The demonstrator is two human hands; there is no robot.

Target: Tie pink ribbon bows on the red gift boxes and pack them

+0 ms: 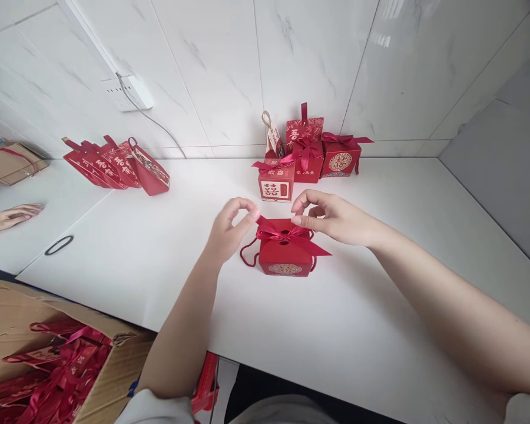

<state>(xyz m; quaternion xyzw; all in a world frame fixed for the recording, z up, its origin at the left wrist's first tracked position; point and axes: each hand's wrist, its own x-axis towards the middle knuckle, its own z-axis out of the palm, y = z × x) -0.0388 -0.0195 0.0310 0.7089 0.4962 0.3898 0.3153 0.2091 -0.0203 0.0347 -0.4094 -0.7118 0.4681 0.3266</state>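
Observation:
A red gift box (286, 259) with a round gold emblem stands upright on the white table in front of me. Across its top lies a red satin ribbon (287, 234) tied in a bow, and twisted red cord handles hang at both sides. My left hand (230, 231) is at the box's upper left, thumb and forefinger pinched at the tip of a ribbon end. Over the upper right edge is my right hand (329, 218), fingers curled, with a small gap between thumb and forefinger and nothing visible in it. The ribbon's other tail hangs loose below it.
Several red gift boxes (276, 185) stand by the tiled wall. More red packages (152, 171) lean together at the left. A black oval ring (59, 245), another person's hand (14, 218) and a cardboard box (123, 347) full of red packages are also on the left.

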